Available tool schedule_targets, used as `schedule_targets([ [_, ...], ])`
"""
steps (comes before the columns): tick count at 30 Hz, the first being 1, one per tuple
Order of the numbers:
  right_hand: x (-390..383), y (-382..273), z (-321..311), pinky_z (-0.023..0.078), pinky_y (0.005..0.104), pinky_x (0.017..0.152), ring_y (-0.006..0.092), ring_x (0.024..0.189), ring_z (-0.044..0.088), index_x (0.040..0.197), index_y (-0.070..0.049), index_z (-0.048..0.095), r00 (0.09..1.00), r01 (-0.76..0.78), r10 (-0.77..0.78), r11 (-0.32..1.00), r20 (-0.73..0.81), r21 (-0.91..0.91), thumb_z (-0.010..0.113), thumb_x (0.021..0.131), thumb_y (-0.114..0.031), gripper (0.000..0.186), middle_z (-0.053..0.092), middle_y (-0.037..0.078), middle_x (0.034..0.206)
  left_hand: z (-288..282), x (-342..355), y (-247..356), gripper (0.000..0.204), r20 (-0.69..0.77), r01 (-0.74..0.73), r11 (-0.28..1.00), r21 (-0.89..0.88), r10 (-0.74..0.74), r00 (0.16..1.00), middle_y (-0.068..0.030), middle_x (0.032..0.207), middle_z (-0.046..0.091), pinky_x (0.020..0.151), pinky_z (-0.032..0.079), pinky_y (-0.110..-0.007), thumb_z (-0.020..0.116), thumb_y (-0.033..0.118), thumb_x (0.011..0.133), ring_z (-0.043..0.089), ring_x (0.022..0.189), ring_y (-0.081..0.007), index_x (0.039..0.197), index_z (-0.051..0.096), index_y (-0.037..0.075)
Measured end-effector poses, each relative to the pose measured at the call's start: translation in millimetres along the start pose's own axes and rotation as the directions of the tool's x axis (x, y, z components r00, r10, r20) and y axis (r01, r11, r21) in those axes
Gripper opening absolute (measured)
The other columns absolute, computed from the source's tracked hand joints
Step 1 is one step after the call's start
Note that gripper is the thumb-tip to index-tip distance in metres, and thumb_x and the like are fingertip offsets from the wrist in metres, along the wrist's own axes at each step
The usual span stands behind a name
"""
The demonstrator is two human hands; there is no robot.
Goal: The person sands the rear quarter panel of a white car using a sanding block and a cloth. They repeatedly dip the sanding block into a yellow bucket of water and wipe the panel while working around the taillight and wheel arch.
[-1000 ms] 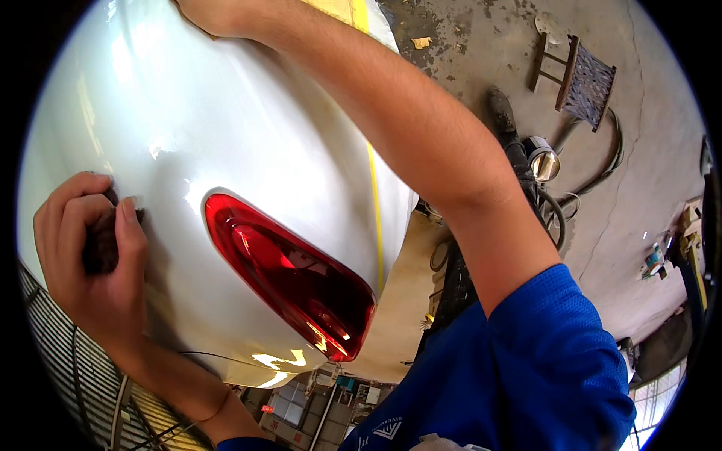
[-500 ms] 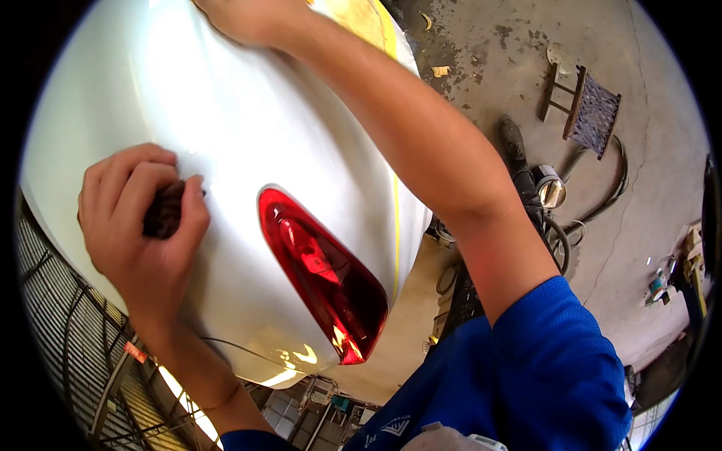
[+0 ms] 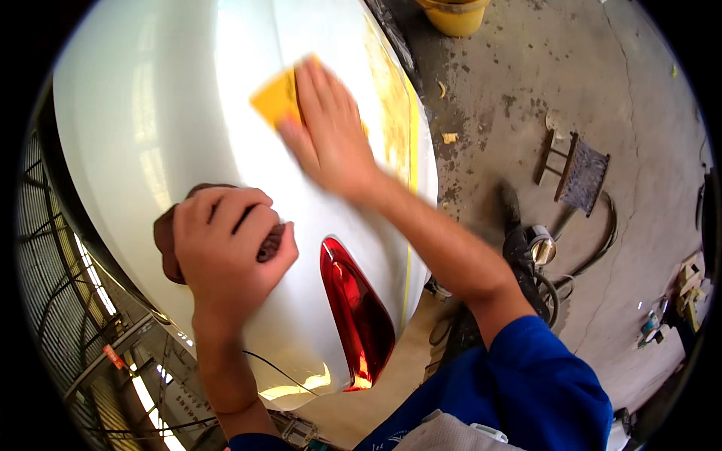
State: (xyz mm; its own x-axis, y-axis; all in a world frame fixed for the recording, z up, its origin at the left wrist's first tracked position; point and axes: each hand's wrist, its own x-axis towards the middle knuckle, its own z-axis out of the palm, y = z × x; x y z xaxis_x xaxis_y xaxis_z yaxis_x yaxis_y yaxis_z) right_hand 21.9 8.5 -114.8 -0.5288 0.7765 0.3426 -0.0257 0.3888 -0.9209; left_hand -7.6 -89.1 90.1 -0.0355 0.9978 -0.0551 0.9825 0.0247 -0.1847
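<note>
A white car body panel (image 3: 150,150) curves beneath both hands, with a red tail light (image 3: 353,308) set in its near right part. In my left hand (image 3: 229,244), the curled fingers grip a dark brown cloth or sponge (image 3: 167,244) just above or on the panel; contact is hard to tell. Farther off, my right hand (image 3: 327,128), slightly blurred, lies over a yellow sheet (image 3: 274,98) that looks like sandpaper and presses it to the panel. Beside it runs a yellowish patch (image 3: 387,83) on the panel, bordered by yellow tape (image 3: 413,150).
On the concrete floor to the right stand a yellow bucket (image 3: 455,19), a low stool with a woven-looking seat (image 3: 585,180) and an open metal can (image 3: 543,246). A dark hose (image 3: 611,233) loops near the can. Metal racking (image 3: 60,263) lies beyond the panel at left.
My right hand has come back nearer from the far edge, bringing the yellow sheet into view. My left hand with the brown cloth has shifted right in the picture. The view has also moved.
</note>
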Motion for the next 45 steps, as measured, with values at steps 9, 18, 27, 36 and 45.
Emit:
schedule_targets([
  [9, 111, -39, 8, 0.023, 0.0522, 0.123, 0.0458, 0.146, 0.033, 0.149, 0.015, 0.035, 0.996, -0.079, 0.08, 0.997, -0.044, 0.022, 0.047, 0.103, -0.036, 0.07, 0.038, 0.032, 0.156, -22, -1, -8, 0.04, -0.062, 0.06, 0.994, -0.09, -0.066, 0.996, -0.0018, 0.124, 0.066, 0.09, 0.047, -0.041, 0.08, 0.011, 0.07, 0.063, 0.1, -0.0249, 0.108, 0.07, 0.015],
  [18, 95, -93, 13, 0.014, 0.0528, 0.127, 0.0463, 0.155, 0.021, 0.157, 0.013, 0.024, 0.97, -0.241, 0.243, 0.967, 0.021, -0.078, 0.043, 0.106, -0.043, 0.078, 0.025, 0.033, 0.165, -79, -29, -48, 0.047, 0.036, 0.091, 0.995, 0.033, -0.092, 0.995, -0.0029, 0.136, 0.059, 0.109, 0.037, -0.052, 0.084, 0.027, 0.072, 0.05, 0.132, -0.0305, 0.117, 0.072, 0.019],
  [27, 357, 11, 67, 0.021, 0.0543, 0.124, 0.0469, 0.149, 0.03, 0.153, 0.014, 0.031, 0.949, -0.309, 0.305, 0.95, -0.076, -0.05, 0.042, 0.106, -0.044, 0.076, 0.033, 0.035, 0.16, -31, 201, -191, 0.037, -0.023, 0.085, 0.991, 0.104, -0.083, 0.996, -0.0015, 0.103, 0.064, 0.085, 0.044, -0.04, 0.086, 0.023, 0.068, 0.061, 0.096, -0.0242, 0.098, 0.066, 0.014],
  [36, 397, 18, 76, 0.017, 0.0559, 0.125, 0.0525, 0.15, 0.025, 0.153, 0.02, 0.024, 0.897, -0.442, 0.439, 0.894, -0.047, -0.078, 0.049, 0.104, -0.038, 0.079, 0.028, 0.04, 0.159, -35, 352, -296, 0.028, 0.052, 0.01, 0.991, 0.133, -0.017, 0.998, -0.0011, 0.081, 0.062, 0.074, 0.044, -0.039, 0.082, 0.022, 0.076, 0.062, 0.079, -0.0226, 0.094, 0.061, 0.015],
  [45, 404, 8, 80, 0.012, 0.0562, 0.127, 0.0529, 0.153, 0.02, 0.154, 0.018, 0.026, 0.909, -0.417, 0.417, 0.909, -0.011, -0.003, 0.052, 0.103, -0.035, 0.078, 0.025, 0.041, 0.161, -34, 415, -333, 0.031, 0.192, 0.155, 0.973, 0.17, -0.187, 0.963, -0.0086, 0.09, 0.073, 0.081, 0.051, -0.039, 0.079, 0.033, 0.083, 0.07, 0.085, -0.0277, 0.098, 0.067, 0.009],
])
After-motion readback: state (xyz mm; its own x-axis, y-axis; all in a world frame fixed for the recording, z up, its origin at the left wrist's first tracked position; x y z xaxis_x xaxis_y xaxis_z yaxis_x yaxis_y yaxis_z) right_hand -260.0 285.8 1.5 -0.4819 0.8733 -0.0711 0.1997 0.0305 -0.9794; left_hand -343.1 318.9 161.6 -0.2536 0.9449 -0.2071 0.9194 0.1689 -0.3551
